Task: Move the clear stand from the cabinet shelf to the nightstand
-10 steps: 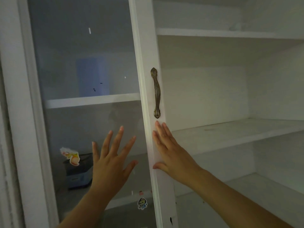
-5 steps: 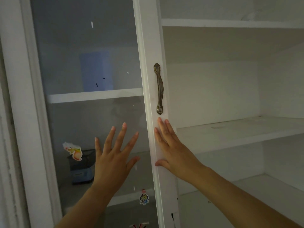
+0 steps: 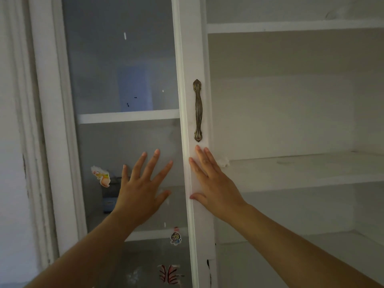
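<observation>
White cabinet (image 3: 291, 113), seen from close in front and slightly below.

1. Glass door (image 3: 124, 59), left half of view: white frame, dim pane. Upright bronze handle (image 3: 197, 110) on the right stile.
2. Left hand (image 3: 143, 188): fingers straight and fanned wide, palm flat toward the pane at lower-shelf height. It appears to press the glass and holds nothing.
3. Right hand (image 3: 214, 183): fingers straight and close together, laid flat on the door's right stile just below the handle. The thumb sits at the stile's inner edge. It holds nothing.
4. Stickers on the pane: a torn cartoon sticker (image 3: 101, 176) just left of the left hand, a small figure sticker (image 3: 175, 238) lower right, and a red-striped sticker (image 3: 169, 274) near the bottom edge.
5. Behind the glass: an upper inner shelf (image 3: 128, 116). Lower down is a dark box (image 3: 109, 196) with a blue part beneath, partly hidden by the left hand.
6. Open compartment, right half of view: top shelf (image 3: 291, 27), middle shelf (image 3: 301, 169) and lower shelf (image 3: 342, 242), all white. A small white scrap (image 3: 223, 162) sits at the middle shelf's front left corner, just beside the right hand's fingers.
7. Clear stand: its place cannot be told from this view.
</observation>
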Tool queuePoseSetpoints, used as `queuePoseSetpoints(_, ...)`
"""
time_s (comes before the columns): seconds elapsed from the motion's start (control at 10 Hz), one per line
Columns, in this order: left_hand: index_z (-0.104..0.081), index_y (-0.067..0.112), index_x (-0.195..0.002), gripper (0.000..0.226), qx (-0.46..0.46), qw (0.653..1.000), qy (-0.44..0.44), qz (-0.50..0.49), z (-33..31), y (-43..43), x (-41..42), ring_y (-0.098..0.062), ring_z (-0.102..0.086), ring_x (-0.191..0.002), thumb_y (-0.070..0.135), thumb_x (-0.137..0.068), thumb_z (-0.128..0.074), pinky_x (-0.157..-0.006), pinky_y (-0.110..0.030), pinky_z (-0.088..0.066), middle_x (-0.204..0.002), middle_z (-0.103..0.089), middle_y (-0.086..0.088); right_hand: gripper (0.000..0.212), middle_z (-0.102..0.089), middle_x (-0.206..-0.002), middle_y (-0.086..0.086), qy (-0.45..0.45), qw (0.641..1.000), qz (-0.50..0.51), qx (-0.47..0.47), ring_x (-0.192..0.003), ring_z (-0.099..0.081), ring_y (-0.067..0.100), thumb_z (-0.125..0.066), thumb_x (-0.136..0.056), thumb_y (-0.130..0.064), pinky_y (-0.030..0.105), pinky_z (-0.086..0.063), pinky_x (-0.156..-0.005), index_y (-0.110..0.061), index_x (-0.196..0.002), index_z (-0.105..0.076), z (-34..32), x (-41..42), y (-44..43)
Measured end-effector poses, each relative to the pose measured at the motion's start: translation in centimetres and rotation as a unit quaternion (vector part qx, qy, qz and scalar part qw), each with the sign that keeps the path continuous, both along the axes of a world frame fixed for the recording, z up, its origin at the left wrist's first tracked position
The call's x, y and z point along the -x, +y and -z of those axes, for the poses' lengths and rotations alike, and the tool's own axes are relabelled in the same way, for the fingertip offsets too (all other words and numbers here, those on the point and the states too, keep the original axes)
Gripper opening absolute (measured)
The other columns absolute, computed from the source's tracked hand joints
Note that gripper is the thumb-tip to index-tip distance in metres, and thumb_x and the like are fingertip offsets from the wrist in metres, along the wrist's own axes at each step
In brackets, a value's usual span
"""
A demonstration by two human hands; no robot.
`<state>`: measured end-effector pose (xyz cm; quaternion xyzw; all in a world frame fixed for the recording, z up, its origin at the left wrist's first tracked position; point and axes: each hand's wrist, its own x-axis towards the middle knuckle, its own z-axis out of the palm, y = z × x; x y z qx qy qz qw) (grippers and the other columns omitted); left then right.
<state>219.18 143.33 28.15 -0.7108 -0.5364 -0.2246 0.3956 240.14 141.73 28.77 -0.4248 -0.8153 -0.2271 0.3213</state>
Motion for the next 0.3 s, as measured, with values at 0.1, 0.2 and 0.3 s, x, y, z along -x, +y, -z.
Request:
queuePoseSetpoints(0.1,-0.019,0.037,-0.143,0.067,0.036,0.999,-0.013,-0.008,-0.5,-1.7,-0.5,-0.034,-0.016,-0.140,0.068,-0.084,-0.010,-0.100,-0.067,-0.025,-0.155,-0.014,-0.006,0.084,0.001,-0.158,0.001,-0.008,1.000,-0.029,0.010,-0.143,0.010,0.017,-0.060,-0.085,-0.040,0.033,-0.023,-0.110,-0.015,-0.147,-0.009,-0.4,-0.6,-0.7)
queuePoseSetpoints(0.2,-0.023,0.039,-0.141,0.072,0.062,0.998,-0.021,-0.017,-1.0,-4.2,-0.8,-0.031,-0.025,-0.138,0.070,-0.081,0.001,-0.102,-0.067,-0.021,-0.154,-0.024,-0.004,0.078,-0.011,-0.157,0.002,-0.005,0.998,-0.056,0.021,-0.144,-0.007,0.017,-0.056,-0.089,-0.040,0.025,-0.007,-0.111,-0.015,-0.147,-0.010,-0.8,-1.2,-2.7)
queuePoseSetpoints(0.3,-0.033,0.035,-0.137,0.063,0.085,0.996,-0.029,-0.026,-1.2,-7.1,-0.6,-0.031,-0.042,-0.129,0.064,-0.085,-0.014,-0.097,-0.068,-0.030,-0.144,-0.042,-0.005,0.073,-0.017,-0.155,0.001,0.011,0.997,-0.070,0.027,-0.141,-0.014,0.016,-0.050,-0.091,-0.043,0.026,-0.014,-0.112,-0.018,-0.147,-0.010,-1.5,-1.8,-5.3)
